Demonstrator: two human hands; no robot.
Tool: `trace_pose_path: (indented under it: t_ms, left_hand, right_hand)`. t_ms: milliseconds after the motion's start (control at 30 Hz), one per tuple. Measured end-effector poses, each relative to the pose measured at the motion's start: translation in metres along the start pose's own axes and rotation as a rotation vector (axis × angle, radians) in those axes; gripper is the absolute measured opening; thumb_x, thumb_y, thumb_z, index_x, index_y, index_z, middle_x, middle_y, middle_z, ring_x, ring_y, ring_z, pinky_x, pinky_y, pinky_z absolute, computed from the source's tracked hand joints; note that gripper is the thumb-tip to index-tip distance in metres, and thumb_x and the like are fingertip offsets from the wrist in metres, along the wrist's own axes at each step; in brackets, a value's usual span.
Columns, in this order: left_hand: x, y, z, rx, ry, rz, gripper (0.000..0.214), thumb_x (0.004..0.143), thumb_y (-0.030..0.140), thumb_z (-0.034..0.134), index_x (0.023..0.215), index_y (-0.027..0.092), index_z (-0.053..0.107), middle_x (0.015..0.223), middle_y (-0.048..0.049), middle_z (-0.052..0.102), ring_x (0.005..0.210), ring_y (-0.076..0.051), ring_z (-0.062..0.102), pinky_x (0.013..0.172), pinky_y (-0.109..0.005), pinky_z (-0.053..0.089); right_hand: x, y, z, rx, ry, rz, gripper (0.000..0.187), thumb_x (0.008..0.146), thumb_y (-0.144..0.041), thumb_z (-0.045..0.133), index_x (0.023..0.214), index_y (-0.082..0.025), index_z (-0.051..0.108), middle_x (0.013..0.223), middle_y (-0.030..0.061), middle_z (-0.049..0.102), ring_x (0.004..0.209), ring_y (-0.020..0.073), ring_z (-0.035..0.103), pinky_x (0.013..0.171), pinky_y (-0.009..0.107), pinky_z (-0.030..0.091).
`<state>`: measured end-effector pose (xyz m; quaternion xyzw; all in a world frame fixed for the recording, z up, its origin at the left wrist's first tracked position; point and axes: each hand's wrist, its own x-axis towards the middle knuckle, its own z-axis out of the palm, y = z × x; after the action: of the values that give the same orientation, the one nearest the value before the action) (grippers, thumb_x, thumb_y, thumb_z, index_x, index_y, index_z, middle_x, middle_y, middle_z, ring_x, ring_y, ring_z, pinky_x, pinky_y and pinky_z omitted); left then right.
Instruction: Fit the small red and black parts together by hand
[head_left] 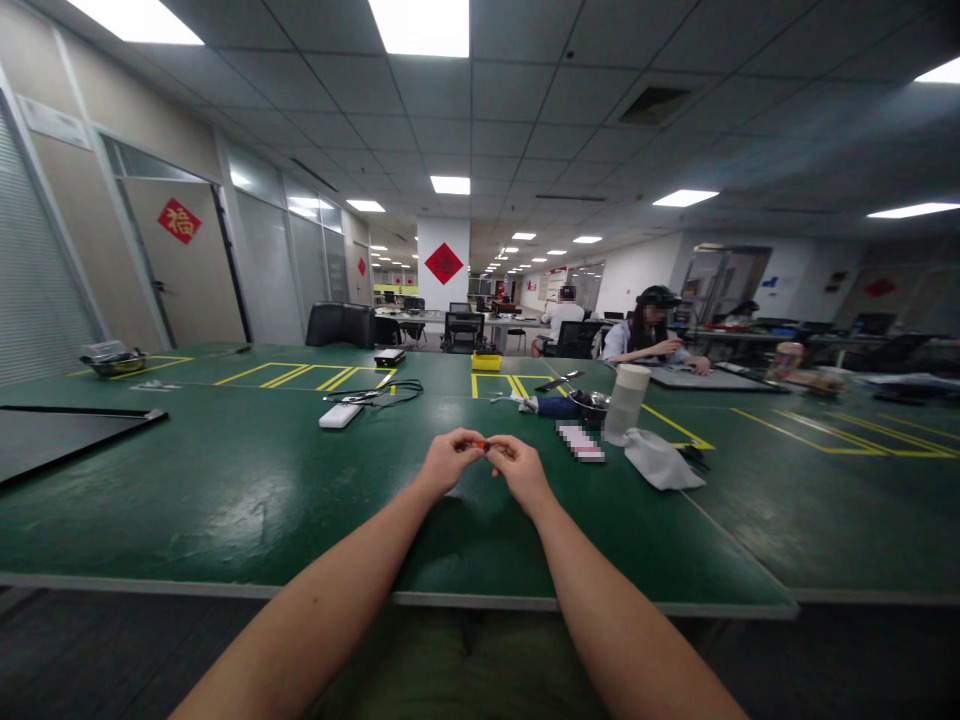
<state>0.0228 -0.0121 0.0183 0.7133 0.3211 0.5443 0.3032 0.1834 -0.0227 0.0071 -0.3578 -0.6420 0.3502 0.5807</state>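
At the far left of the green desk (247,530) I have a flat dark panel (67,437) with a raised rim, and beyond it a dark dish (120,366) with clear plastic on it. Further right, a white block (340,415) lies with black cables (397,391) trailing against it, and a small dark box (389,357) sits behind them, near the yellow tape lines (285,374). Then comes my left hand (450,464), its fingers pinched on a small orange-and-dark piece (481,444), which is held up in front of me, above the desk; its exact shape is too small to make out. My right hand (520,470) meets it from the other side, thumb and fingers closed on the dark end. Straight behind, well apart, stands a yellow box (486,362). Right of my hands lie a blurred-out pink-and-white object (580,441), a blue bundle (557,407), a metal bowl (591,401), an upright pale bottle (625,410) and a white pouch (660,460) just beside it. Past the bottle, a co-worker (651,330) sits with one hand on a flat panel (712,379).
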Motion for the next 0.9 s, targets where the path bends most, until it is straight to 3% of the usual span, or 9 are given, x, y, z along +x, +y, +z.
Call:
trace_pose_path:
  t_ms: [900]
  left_hand:
    - [0.0022, -0.0069, -0.0008, 0.018, -0.010, 0.006, 0.019, 0.071, 0.026, 0.065, 0.086, 0.015, 0.069, 0.071, -0.0027, 0.065, 0.065, -0.013, 0.057, 0.063, -0.024, 0.045]
  right_hand:
    - [-0.0007, -0.0018, 0.0007, 0.024, -0.005, -0.005, 0.026, 0.069, -0.033, 0.063, 0.089, -0.017, 0.064, 0.064, -0.0009, 0.059, 0.049, 0.0104, 0.051, 0.047, 0.024, 0.044]
